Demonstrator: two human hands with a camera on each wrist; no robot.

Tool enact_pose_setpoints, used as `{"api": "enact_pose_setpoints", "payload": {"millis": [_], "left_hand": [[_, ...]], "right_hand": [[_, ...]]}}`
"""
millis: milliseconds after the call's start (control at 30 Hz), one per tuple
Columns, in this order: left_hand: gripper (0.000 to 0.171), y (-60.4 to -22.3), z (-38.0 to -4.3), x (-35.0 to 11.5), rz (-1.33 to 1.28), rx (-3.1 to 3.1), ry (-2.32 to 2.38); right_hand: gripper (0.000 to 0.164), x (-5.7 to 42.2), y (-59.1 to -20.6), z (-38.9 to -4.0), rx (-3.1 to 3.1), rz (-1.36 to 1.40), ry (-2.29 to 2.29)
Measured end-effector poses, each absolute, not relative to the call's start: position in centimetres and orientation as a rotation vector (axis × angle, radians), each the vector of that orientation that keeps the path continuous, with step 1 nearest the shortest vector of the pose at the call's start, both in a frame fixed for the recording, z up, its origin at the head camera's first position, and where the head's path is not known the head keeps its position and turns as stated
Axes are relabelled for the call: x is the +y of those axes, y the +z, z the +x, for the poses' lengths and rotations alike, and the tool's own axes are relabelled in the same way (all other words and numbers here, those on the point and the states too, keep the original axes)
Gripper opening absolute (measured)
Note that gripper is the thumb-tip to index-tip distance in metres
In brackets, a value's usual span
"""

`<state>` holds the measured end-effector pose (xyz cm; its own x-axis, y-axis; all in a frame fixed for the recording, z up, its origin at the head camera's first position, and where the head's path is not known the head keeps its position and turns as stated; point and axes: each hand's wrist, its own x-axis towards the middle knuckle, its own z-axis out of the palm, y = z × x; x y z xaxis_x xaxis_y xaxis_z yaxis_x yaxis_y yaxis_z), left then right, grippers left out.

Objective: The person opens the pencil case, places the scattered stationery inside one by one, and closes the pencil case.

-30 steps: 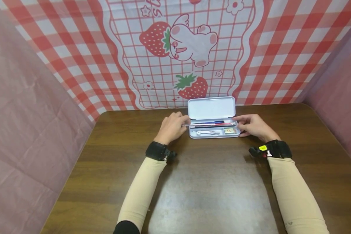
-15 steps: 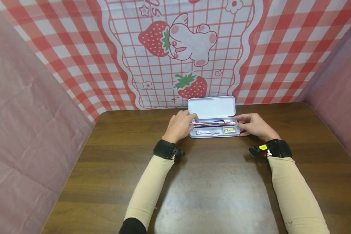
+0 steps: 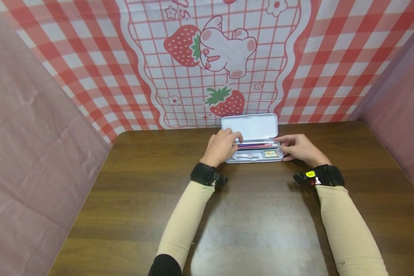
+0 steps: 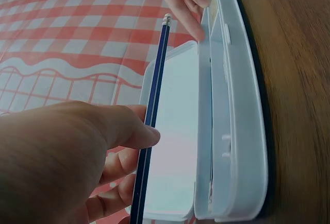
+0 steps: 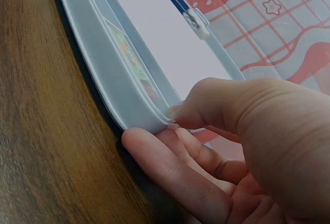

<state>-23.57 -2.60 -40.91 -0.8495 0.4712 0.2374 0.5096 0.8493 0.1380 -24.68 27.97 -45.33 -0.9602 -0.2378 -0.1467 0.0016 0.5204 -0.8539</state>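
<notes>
A pale pencil case (image 3: 252, 161) lies on the table with its lid (image 3: 253, 128) raised at the back. My left hand (image 3: 220, 146) is above the case's left end. It pinches a dark blue pencil (image 4: 158, 74) between thumb and fingers, and the eraser end points toward the case's right end. My right hand (image 3: 299, 148) grips the case's right end, thumb on the rim (image 5: 167, 117) and fingers outside. Several slim pencils (image 3: 258, 146) lie in the long back compartment. A pale compass-like tool (image 3: 248, 156) and a small picture-printed block (image 3: 271, 153) lie in the front compartments.
The brown wooden table (image 3: 258, 214) extends in front of the case. A red-and-white checked cloth (image 3: 145, 84) hangs right behind the lid. Pink cloth (image 3: 38, 153) hangs along the left side, with more on the right.
My left hand has moved right with the pencil, from the case's left edge to over its left part. My right hand has stayed at the right end.
</notes>
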Motion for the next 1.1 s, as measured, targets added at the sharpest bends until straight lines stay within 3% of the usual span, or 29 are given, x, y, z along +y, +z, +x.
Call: {"api": "enact_pose_setpoints", "payload": {"millis": [1100], "left_hand": [[0.027, -43.6, -24.8, 0.0, -0.658, -2.856, -0.305]], "right_hand": [[0.043, 27.8, -45.1, -24.6, 2.518, -0.195, -1.406]]}}
